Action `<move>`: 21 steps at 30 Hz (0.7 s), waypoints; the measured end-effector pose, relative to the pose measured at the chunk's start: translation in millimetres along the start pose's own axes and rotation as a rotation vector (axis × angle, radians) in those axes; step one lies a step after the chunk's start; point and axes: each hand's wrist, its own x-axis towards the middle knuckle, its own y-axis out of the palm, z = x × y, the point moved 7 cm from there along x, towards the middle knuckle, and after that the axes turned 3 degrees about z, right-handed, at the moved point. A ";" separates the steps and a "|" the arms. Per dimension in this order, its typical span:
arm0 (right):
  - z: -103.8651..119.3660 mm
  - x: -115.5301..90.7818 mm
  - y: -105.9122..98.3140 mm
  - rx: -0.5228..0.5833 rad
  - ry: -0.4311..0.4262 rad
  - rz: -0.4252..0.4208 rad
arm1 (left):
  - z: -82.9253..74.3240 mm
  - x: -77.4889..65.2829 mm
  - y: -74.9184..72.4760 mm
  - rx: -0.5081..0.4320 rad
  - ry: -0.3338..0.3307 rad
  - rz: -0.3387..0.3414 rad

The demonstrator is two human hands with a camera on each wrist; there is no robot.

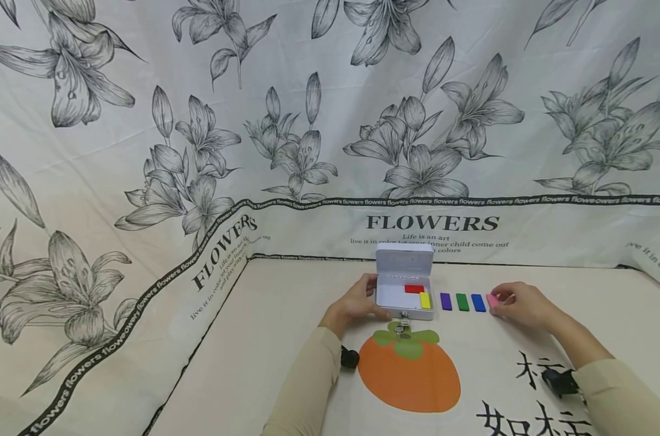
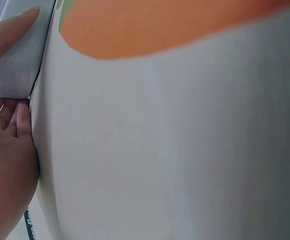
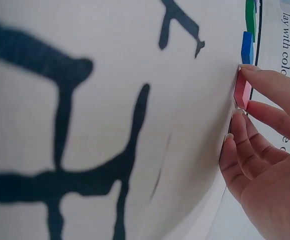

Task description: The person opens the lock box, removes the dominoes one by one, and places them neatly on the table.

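A white box (image 1: pixel 389 301) with a raised lid (image 1: pixel 405 263) stands on the cloth, a red block (image 1: pixel 414 289) and a yellow block (image 1: pixel 425 300) inside it. My left hand (image 1: pixel 357 301) grips the box at its left end, thumb along the front wall and fingers against the side. To the right of the box lie a purple block (image 1: pixel 445 301), a green block (image 1: pixel 462 302) and a blue block (image 1: pixel 478 303) in a row. At the row's right end my right hand (image 1: pixel 526 304) pinches a pink block (image 3: pixel 242 90) between thumb and fingers, low at the cloth.
A metal clasp (image 1: pixel 402 326) hangs from the box's front. The pale tablecloth (image 1: pixel 254 345) bears a printed orange persimmon (image 1: pixel 409 378) and black characters (image 1: pixel 531 418). Behind the table hangs a flower-printed curtain (image 1: pixel 286 36).
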 end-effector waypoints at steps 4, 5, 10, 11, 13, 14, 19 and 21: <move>0.3 0.1 0.3 -0.005 -0.003 0.004 | -0.7 -0.4 0.1 -0.002 0.004 0.003; 0.1 0.4 0.6 -0.009 -0.005 0.004 | -0.9 -0.6 0.2 -0.004 0.006 0.003; 0.5 -0.6 0.1 -0.024 -0.023 -0.012 | -0.2 -0.2 0.5 -0.005 0.003 0.002; 1.1 -1.0 -0.4 -0.030 -0.029 -0.017 | -0.1 -0.1 0.5 -0.003 0.002 0.002; 3.2 -2.8 -1.8 -0.037 -0.034 -0.022 | 0.2 -0.1 0.2 0.003 -0.003 0.000; 4.5 -3.7 -2.6 -0.043 -0.036 -0.026 | 0.1 0.0 0.1 0.006 -0.004 0.001; 13.7 -8.5 -8.0 -0.056 -0.050 -0.020 | -0.9 -1.0 -0.3 0.016 -0.002 0.003; 18.0 -10.0 -10.2 -0.057 -0.054 -0.014 | -0.9 -1.0 -0.1 0.018 0.001 0.005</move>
